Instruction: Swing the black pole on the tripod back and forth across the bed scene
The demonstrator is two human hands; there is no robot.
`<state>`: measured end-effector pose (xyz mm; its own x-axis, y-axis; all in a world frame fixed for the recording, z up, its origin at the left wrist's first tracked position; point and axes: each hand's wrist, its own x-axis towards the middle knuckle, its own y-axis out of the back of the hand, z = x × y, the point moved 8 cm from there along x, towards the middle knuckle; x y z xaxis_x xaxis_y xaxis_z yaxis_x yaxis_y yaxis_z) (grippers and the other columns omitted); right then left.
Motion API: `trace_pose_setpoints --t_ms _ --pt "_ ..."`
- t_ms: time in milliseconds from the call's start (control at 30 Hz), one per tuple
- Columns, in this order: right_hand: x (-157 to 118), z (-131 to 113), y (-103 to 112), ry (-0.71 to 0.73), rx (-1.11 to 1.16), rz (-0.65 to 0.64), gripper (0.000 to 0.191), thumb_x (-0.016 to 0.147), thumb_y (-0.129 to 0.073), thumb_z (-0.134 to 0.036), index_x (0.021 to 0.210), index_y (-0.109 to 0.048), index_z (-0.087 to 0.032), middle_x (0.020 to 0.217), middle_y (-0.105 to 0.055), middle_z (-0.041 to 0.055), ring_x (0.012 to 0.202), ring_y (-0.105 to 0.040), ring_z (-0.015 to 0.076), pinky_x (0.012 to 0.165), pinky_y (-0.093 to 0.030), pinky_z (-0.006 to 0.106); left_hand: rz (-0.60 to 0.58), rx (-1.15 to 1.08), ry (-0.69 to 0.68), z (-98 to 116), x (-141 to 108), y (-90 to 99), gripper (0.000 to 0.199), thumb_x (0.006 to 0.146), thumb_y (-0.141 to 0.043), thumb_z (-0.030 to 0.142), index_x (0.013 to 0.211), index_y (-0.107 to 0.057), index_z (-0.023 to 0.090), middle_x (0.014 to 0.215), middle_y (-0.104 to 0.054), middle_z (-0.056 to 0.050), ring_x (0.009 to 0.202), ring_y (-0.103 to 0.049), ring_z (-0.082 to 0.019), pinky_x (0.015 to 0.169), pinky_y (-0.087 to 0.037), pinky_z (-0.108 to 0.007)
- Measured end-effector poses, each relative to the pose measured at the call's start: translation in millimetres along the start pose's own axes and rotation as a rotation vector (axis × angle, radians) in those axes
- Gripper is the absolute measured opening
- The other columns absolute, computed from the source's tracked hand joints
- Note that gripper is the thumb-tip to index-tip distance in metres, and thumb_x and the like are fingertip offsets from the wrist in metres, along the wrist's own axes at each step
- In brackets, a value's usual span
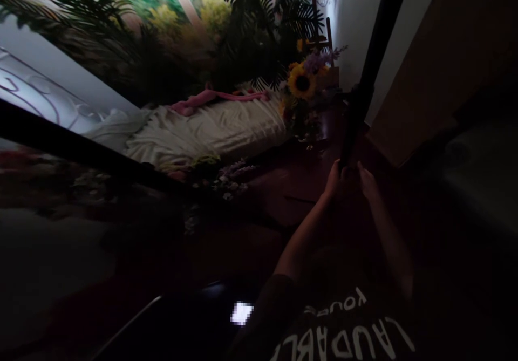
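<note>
In the dim light both my hands are stretched out in front of me, close together at the lower part of a black pole. My left hand is closed around the pole from its left side. My right hand is held just to the right of it, with one fingertip pointing up. Shadow hides its other fingers, so I cannot tell whether it grips anything. The pole leans up to the right and out of view.
A second black pole slants across the left. Beyond it, a pink plush toy lies on a cream draped cloth. Sunflowers stand at its right end, other flowers in front. A glossy dark surface reflects light at lower left.
</note>
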<state>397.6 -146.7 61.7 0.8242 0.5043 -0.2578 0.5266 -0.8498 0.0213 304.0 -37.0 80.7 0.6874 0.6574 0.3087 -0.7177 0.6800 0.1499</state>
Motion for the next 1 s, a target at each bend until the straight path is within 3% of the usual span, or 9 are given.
trace_pose_setpoints --t_ms 100,233,400,600,833,1000 --pt "3.8 -3.6 1.9 -0.045 -0.024 0.063 0.056 0.058 -0.067 -0.075 0.067 -0.054 -0.021 0.061 -0.062 -0.0017 0.058 -0.059 0.0127 0.050 -0.046 0.021 -0.001 0.014 0.006 -3.8 0.8 -1.6 0.035 0.094 -0.043 0.037 0.124 -0.045 0.018 0.107 -0.062 -0.011 0.099 -0.059 -0.019 0.092 -0.046 -0.034" --pt "2.8 -6.4 -2.0 -0.115 0.034 0.015 0.050 0.059 -0.074 -0.065 0.070 -0.055 -0.020 0.061 -0.059 -0.0026 0.054 -0.055 0.0102 0.048 -0.043 0.021 -0.006 0.026 0.037 -4.6 0.7 -2.4 0.033 0.093 -0.044 0.034 0.122 -0.046 0.018 0.105 -0.062 -0.011 0.096 -0.059 -0.018 0.090 -0.046 -0.033" --pt "2.6 -12.6 1.8 -0.056 0.028 0.012 0.044 0.060 -0.077 -0.052 0.083 -0.055 -0.021 0.071 -0.062 -0.0037 0.062 -0.059 0.0104 0.054 -0.045 0.020 0.015 0.008 0.035 -0.9 -0.6 -0.9 0.033 0.094 -0.044 0.034 0.122 -0.047 0.018 0.104 -0.063 -0.011 0.094 -0.059 -0.018 0.088 -0.046 -0.032" --pt "1.6 -17.7 -1.3 0.155 0.026 -0.115 0.049 0.062 -0.077 -0.048 0.096 -0.053 -0.024 0.080 -0.066 -0.0014 0.080 -0.065 0.0160 0.074 -0.053 0.029 0.032 0.004 0.035 -2.5 -0.8 -0.7 0.032 0.093 -0.046 0.035 0.121 -0.048 0.019 0.099 -0.063 -0.009 0.093 -0.059 -0.018 0.089 -0.046 -0.033" --pt "-7.0 -44.7 -3.1 0.500 -0.225 -0.303 0.059 0.073 -0.073 -0.042 0.127 -0.057 -0.027 0.108 -0.070 0.0038 0.101 -0.066 0.0214 0.095 -0.052 0.040 0.046 -0.022 0.042 -1.2 -0.1 -0.4 0.031 0.093 -0.047 0.035 0.120 -0.050 0.019 0.100 -0.064 -0.009 0.095 -0.060 -0.018 0.090 -0.047 -0.033" --pt "-13.4 -53.3 -4.1 0.688 -0.497 -0.202 0.039 0.082 -0.061 -0.027 0.121 -0.065 -0.031 0.107 -0.072 0.0031 0.099 -0.067 0.0231 0.097 -0.052 0.044 0.037 -0.043 0.013 -3.0 0.7 -1.2 0.033 0.093 -0.047 0.037 0.120 -0.050 0.020 0.100 -0.064 -0.009 0.094 -0.060 -0.018 0.089 -0.048 -0.034"
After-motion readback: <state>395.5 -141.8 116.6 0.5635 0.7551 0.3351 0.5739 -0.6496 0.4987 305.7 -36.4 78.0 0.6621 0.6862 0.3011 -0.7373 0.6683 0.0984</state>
